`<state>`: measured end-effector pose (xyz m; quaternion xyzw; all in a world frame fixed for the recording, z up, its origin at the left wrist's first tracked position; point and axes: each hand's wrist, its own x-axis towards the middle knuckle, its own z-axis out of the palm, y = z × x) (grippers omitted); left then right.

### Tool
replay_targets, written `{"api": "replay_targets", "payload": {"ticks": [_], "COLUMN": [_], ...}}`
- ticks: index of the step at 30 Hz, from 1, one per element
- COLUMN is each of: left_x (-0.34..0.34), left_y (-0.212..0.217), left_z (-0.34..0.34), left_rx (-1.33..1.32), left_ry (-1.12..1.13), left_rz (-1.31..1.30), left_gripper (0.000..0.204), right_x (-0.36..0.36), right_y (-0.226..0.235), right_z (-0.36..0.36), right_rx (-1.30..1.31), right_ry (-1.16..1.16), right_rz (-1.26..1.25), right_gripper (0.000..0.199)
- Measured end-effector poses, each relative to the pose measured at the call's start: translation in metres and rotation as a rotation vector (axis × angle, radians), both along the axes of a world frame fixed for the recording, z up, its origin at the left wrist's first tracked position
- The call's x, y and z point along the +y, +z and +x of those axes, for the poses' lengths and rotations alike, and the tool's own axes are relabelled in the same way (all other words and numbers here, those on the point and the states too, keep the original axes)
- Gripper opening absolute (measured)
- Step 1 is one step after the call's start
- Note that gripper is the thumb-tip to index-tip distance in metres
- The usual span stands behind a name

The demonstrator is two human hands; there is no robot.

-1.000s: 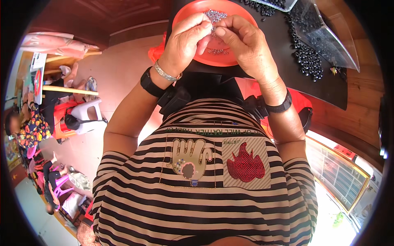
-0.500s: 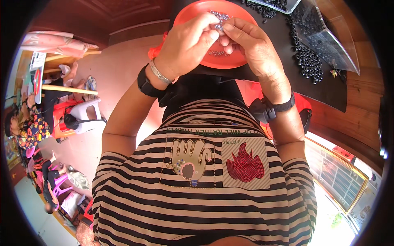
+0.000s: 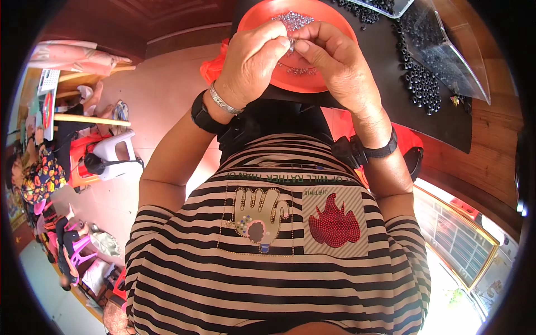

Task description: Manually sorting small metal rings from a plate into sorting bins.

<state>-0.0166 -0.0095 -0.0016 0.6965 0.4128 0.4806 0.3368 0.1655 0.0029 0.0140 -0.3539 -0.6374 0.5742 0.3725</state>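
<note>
Over a round orange-red plate [image 3: 314, 85], my two hands meet at their fingertips. My left hand [image 3: 248, 64] is closed in a pinch, thumb against the bent fingers. My right hand [image 3: 343, 64] pinches with thumb and forefinger just beside it. Between the fingertips shows a bit of small silver beads [image 3: 291, 48]; whether a thread runs through them is too fine to see. A loose heap of silver beads [image 3: 294, 20] lies on the far part of the plate. Below the fingers, more silver beads [image 3: 301, 71] form a short curved line.
The plate rests on a dark table [image 3: 385, 92]. Black beads [image 3: 421, 89] lie scattered to the right, beside a tilted clear plastic box [image 3: 446, 50]. A red plastic bag [image 3: 213, 70] hangs at the plate's left. Farther left are stools [image 3: 114, 151] and other seated people.
My fingertips have shifted slightly left and nearer to me, baring more of the bead heap. The right hand's fingers have moved slightly, still pinching.
</note>
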Motion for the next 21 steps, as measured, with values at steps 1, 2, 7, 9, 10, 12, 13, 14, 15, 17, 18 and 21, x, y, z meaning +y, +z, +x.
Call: {"api": "replay_targets", "payload": {"ticks": [1, 2, 7, 9, 10, 12, 13, 14, 15, 17, 18, 21], "left_x": [0.0003, 0.0007, 0.0014, 0.0018, 0.0016, -0.0001, -0.0013, -0.0026, -0.0033, -0.0038, -0.0038, -0.005], "left_y": [-0.0004, -0.0008, 0.0034, 0.0036, 0.0038, 0.005, 0.006, 0.007, 0.0078, 0.0068, 0.0062, 0.0057], "left_z": [-0.0002, -0.0004, -0.0055, -0.0072, -0.0077, -0.0082, -0.008, -0.0075, -0.0075, -0.0077, -0.0073, -0.0069], "left_rx": [-0.002, -0.123, -0.278, -0.257, -0.258, -0.242, -0.242, -0.256, -0.268, -0.252, -0.237, -0.206], "left_ry": [0.001, -0.032, -0.09, -0.098, -0.098, -0.089, -0.088, -0.094, -0.101, -0.113, -0.126, -0.14], "left_rz": [-0.001, -0.088, -0.247, -0.266, -0.265, -0.222, -0.221, -0.217, -0.211, -0.171, -0.132, -0.083], "left_gripper": [0.021, 0.023, 0.025, 0.024, 0.024, 0.023, 0.023, 0.021, 0.019, 0.018, 0.017, 0.016], "right_x": [-0.0005, -0.0007, 0.0026, 0.0038, 0.0039, 0.0036, 0.0027, 0.0019, 0.0014, 0.0004, -0.0003, -0.0016], "right_y": [-0.0013, -0.0019, -0.0005, -0.0008, -0.001, -0.0008, -0.0004, -0.0001, -0.0002, -0.0008, -0.0003, 0.0004], "right_z": [-0.0007, -0.0011, 0.0029, 0.0028, 0.0026, 0.0019, 0.0014, 0.0012, 0.0013, 0.0019, 0.0021, 0.0028], "right_rx": [-0.016, -0.031, -0.039, 0.004, -0.013, -0.029, -0.03, -0.031, -0.03, -0.06, -0.059, -0.065], "right_ry": [-0.026, -0.052, -0.099, -0.091, -0.097, -0.102, -0.104, -0.106, -0.106, -0.097, -0.098, -0.095], "right_rz": [0.066, 0.133, 0.104, 0.052, 0.06, 0.069, 0.082, 0.096, 0.096, 0.117, 0.118, 0.111], "right_gripper": [0.019, 0.019, 0.019, 0.019, 0.018, 0.018, 0.018, 0.018, 0.018, 0.019, 0.019, 0.019]}}
